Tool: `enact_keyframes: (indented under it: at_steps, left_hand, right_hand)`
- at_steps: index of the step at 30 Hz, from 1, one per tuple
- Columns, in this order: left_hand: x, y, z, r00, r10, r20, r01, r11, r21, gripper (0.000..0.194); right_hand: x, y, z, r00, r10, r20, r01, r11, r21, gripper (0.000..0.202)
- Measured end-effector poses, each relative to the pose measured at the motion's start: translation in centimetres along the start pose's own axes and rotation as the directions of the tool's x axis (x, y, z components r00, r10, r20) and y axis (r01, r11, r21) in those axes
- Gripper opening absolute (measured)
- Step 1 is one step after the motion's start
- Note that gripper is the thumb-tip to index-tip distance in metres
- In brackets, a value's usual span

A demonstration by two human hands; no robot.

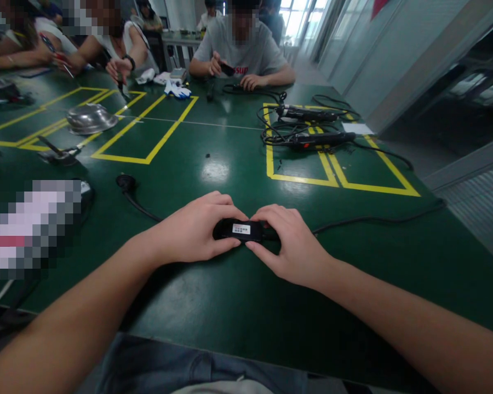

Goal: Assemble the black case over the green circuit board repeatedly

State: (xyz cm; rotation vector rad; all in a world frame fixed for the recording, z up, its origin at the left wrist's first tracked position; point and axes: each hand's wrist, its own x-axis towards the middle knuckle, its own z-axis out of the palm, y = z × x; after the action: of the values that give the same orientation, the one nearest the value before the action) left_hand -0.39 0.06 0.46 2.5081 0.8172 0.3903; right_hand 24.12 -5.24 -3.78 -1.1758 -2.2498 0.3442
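Low over the near middle of the green table, a small black box [241, 230] with a white printed label on top is gripped from both sides. My left hand [197, 227] has thumb and fingers closed around its left end. At the right end, my right hand [290, 241] pinches it between thumb and fingertips. One black cord [361, 222] runs off to the right from behind my right hand. Another cord leaves by my left hand and ends in a black plug [125, 182]. My hands hide both ends of the box.
Black corded power tools [316, 139] and coiled cables lie inside yellow tape outlines at the far right. Left of centre sit a metal bowl [90, 118] and a small metal part [61, 153]. White-blue gloves [177, 90] lie further back. Several people work around the table.
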Motion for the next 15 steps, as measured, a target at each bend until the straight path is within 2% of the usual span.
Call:
enact_keyframes:
  at_steps: [15]
  left_hand:
    - [0.03, 0.22, -0.16, 0.999, -0.036, 0.037, 0.035, 0.999, 0.04, 0.029]
  right_hand:
    - [0.06, -0.03, 0.05, 0.999, 0.001, 0.033, 0.0, 1.0, -0.031, 0.018]
